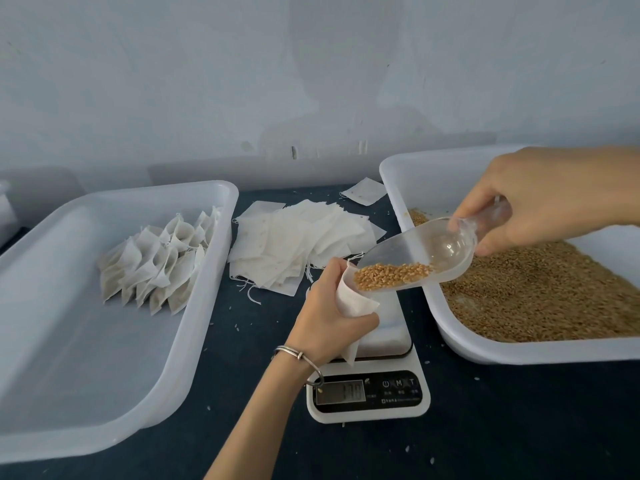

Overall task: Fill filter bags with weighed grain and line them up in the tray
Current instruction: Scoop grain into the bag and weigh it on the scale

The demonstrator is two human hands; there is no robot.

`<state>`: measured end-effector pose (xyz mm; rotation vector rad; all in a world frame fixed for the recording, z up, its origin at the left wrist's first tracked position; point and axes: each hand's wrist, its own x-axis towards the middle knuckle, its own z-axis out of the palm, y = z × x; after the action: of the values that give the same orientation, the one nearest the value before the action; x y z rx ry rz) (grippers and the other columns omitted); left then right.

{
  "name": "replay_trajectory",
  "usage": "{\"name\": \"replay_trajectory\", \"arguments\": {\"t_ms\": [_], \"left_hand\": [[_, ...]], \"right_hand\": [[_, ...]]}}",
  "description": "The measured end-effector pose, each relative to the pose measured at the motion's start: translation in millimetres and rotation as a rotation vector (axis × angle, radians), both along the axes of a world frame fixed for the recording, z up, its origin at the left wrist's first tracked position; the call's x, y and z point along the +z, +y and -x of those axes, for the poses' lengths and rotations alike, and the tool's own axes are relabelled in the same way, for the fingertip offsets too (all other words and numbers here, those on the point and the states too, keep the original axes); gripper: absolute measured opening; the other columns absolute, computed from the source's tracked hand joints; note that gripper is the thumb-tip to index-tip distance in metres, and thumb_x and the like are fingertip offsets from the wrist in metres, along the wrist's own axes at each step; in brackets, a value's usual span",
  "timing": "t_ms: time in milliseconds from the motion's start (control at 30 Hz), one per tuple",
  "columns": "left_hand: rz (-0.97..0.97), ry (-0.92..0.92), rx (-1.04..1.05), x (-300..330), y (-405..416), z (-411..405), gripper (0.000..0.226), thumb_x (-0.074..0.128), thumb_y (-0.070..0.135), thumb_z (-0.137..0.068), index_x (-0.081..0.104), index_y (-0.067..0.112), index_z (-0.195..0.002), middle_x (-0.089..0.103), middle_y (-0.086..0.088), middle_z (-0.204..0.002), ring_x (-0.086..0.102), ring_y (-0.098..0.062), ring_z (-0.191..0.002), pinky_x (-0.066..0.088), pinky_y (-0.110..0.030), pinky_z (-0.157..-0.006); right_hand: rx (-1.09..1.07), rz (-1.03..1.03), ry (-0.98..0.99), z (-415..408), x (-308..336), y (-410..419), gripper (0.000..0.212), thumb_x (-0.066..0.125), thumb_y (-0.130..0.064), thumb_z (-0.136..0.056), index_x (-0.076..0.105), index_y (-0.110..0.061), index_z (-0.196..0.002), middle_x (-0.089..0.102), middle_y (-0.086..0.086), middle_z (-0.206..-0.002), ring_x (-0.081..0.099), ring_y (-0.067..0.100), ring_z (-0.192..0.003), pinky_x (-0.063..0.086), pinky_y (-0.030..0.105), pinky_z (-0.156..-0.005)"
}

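Nearest, a white kitchen scale [369, 393] sits on the dark table [502, 427], its lit display too blurred to read. Just above its platform the left hand [332, 320], a metal bangle [299, 358] on the wrist, grips an open white filter bag [356, 303], fingers curled round it and its mouth turned up and to the right. The lip of a clear plastic scoop [420, 258] rests at that mouth, tilted down toward it, with a small heap of golden grain [393, 275] lying at the scoop's low end, right against the bag's opening. The right hand [550, 199] pinches the scoop's handle from above, thumb below and fingers over it, hanging over the near left corner of the white tray of loose grain [460, 348] on the right. To the left stands a second white tray [104, 441], where filled bags [162, 268] lean against one another in a slanting row near its far right side. Between the two trays, beyond the scale, lies a loose spread of flat empty bags [294, 251] with trailing strings, and one more empty bag [363, 191] apart by the pale wall [311, 64].
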<state>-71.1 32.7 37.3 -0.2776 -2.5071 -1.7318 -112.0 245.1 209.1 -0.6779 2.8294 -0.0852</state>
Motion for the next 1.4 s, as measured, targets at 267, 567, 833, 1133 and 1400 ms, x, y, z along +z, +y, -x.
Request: {"name": "replay_trajectory", "arguments": {"t_ms": [267, 567, 833, 1133, 1400], "left_hand": [[0.000, 0.013, 0.006, 0, 0, 0, 0.035, 0.064, 0.021, -0.059, 0.043, 0.033, -0.085, 0.048, 0.021, -0.070, 0.044, 0.000, -0.060, 0.036, -0.010, -0.051], [-0.019, -0.011, -0.002, -2, -2, 4, 0.033, 0.062, 0.020, -0.062, 0.047, 0.021, -0.092, 0.051, 0.012, -0.073, 0.046, 0.001, -0.059, 0.040, -0.012, -0.052], [0.037, -0.026, -0.051, 16, -14, 27, 0.029, 0.061, 0.016, -0.067, 0.047, 0.021, -0.092, 0.050, 0.009, -0.079, 0.049, -0.006, -0.066, 0.041, -0.015, -0.055], [0.377, 0.004, -0.163, 18, 9, 34, 0.044, 0.064, 0.026, -0.068, 0.044, 0.022, -0.107, 0.056, 0.004, -0.099, 0.052, -0.017, -0.088, 0.045, -0.031, -0.078], [0.397, 0.045, -0.132, 16, 9, 24, 0.072, 0.063, 0.049, -0.061, 0.035, 0.046, -0.127, 0.049, 0.020, -0.109, 0.039, -0.010, -0.112, 0.033, -0.043, -0.103]], "right_hand": [[-0.008, -0.062, 0.066, -2, -1, -4, 0.029, 0.076, -0.037, -0.070, 0.067, -0.049, -0.094, 0.069, -0.017, -0.090, 0.061, 0.006, -0.086, 0.053, 0.033, -0.081], [-0.023, 0.108, -0.028, 1, -14, 13, 0.025, 0.071, -0.048, -0.064, 0.061, -0.065, -0.079, 0.060, -0.038, -0.075, 0.054, -0.014, -0.072, 0.037, 0.016, -0.058], [-0.150, 0.466, -0.081, -14, -37, 35, 0.038, 0.071, -0.054, -0.052, 0.063, -0.064, -0.088, 0.062, -0.042, -0.081, 0.053, -0.025, -0.081, 0.032, 0.012, -0.071], [-0.223, 0.550, 0.044, -24, -40, 53, 0.038, 0.080, -0.036, -0.063, 0.065, -0.062, -0.086, 0.065, -0.036, -0.078, 0.060, -0.005, -0.074, 0.039, 0.027, -0.078], [-0.237, 0.560, -0.013, -28, -39, 55, 0.038, 0.073, -0.052, -0.052, 0.063, -0.064, -0.086, 0.069, -0.028, -0.075, 0.065, 0.002, -0.076, 0.042, 0.027, -0.078]]}}
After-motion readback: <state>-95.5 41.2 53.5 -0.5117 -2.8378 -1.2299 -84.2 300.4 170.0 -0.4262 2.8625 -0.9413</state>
